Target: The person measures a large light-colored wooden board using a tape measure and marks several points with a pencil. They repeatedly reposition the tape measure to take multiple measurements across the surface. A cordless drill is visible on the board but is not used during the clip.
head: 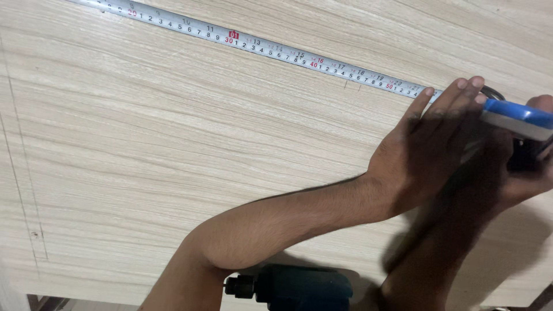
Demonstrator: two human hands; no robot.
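A steel tape measure blade (253,45) lies stretched across a pale wood-grain board (173,150), running from the upper left down to the right. My left hand (429,141) rests flat on the board at the blade's right end, fingers spread and fingertips touching the tape. My right hand (527,170) sits at the right edge, wrapped around the tape measure case (518,118), which is blue and white with a dark body. The right hand is blurred and partly cut off by the frame.
A teal power drill (299,288) with a black chuck lies below my left forearm at the bottom edge. Thin pencil lines (23,190) run down the board's left side. Two small pencil ticks (351,85) sit just under the tape.
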